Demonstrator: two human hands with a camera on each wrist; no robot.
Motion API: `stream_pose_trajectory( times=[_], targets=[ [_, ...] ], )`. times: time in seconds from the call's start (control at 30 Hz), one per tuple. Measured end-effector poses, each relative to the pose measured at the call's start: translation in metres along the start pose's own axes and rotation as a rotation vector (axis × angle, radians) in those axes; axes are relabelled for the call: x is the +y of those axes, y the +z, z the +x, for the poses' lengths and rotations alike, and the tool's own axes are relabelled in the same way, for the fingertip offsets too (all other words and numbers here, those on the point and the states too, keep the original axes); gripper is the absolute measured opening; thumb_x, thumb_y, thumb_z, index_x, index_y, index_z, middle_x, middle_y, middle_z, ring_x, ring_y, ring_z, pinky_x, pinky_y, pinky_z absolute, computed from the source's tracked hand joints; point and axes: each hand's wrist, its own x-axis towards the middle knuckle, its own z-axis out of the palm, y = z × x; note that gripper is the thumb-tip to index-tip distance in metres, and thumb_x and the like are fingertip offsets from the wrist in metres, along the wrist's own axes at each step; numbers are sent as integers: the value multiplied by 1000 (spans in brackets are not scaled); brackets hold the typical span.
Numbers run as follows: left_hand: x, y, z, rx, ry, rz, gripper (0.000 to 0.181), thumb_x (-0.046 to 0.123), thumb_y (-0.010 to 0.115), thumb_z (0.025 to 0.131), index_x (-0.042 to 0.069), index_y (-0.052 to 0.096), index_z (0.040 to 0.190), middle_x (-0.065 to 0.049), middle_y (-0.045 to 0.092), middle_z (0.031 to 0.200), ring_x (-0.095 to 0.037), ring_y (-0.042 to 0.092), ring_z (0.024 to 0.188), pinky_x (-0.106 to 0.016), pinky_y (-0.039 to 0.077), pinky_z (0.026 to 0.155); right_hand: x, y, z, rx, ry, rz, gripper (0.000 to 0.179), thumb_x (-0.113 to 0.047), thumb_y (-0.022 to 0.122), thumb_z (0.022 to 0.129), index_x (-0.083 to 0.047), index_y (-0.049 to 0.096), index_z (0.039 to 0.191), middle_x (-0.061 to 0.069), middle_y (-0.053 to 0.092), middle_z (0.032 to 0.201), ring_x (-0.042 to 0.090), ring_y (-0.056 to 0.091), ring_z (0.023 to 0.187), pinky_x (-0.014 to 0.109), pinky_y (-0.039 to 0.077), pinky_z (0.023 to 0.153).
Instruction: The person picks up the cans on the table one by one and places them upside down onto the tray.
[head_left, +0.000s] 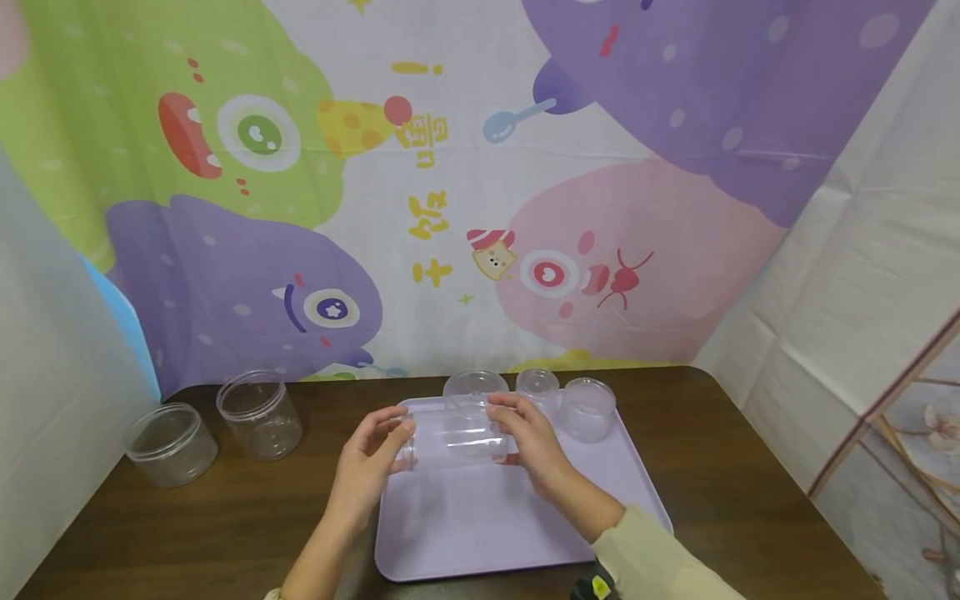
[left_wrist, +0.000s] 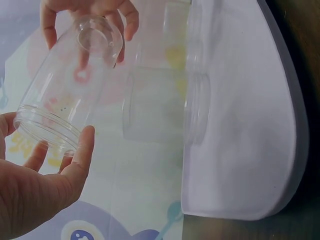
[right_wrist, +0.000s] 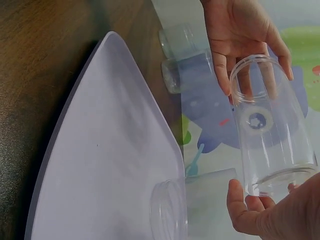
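Above the lilac tray, a tall clear plastic jar lies on its side between my two hands. My left hand grips its threaded mouth, thumb on the near side. At the other end my right hand holds the jar's base, fingers spread round it. The left wrist view shows the jar's threaded rim between the left thumb and fingers. No lid shows on the mouth. Through the clear wall, parts of the tray and backdrop are visible.
Along the tray's back edge stand a wide clear jar, a small clear jar and a low clear jar. Two more clear jars, one short and one taller, stand on the dark wooden table at left. A cartoon-printed cloth hangs behind.
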Motion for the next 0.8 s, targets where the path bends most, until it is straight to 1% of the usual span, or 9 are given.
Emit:
stream_pose_trajectory(
  times=[0.13,0.23,0.37,0.43,0.63,0.8],
  targets=[
    [-1,2,1,-16,8,-4,35,23,60,92,7,54,123,-16,53,119,-17,57,102,-31,57,76,1,0,1,-1,-1,5,45,-25,56,88,-2,50,126,14,54,118,28,50,109,32,53,64],
    [-1,3,1,-17,7,3,36,24,60,92,8,54,123,-16,52,120,-20,56,105,-32,57,77,2,1,1,1,2,14,45,-23,57,88,-1,51,126,10,56,113,27,51,107,32,53,64],
    [-1,4,0,-6,-1,5,37,24,60,92,7,54,124,-16,53,121,-18,56,103,-32,57,77,3,2,2,6,8,33,44,-22,58,87,0,51,125,4,57,104,20,51,98,30,53,62],
    [-2,5,0,-3,-4,-2,37,24,60,92,6,53,125,-16,53,121,-17,57,102,-31,57,77,3,2,2,7,8,46,45,-21,58,86,1,51,124,2,57,101,19,50,96,29,52,61],
    [-1,6,-1,-4,-2,-4,36,24,59,92,8,54,124,-16,53,120,-14,57,100,-31,57,77,4,3,3,5,6,71,45,-21,58,86,2,50,124,1,56,100,20,50,97,28,52,61],
    [0,6,-2,-7,-1,-2,36,24,60,92,9,54,124,-15,53,119,-13,57,99,-31,57,77,4,3,3,6,3,88,42,-20,57,87,2,51,123,-1,54,97,17,50,94,28,51,61]
  ],
)
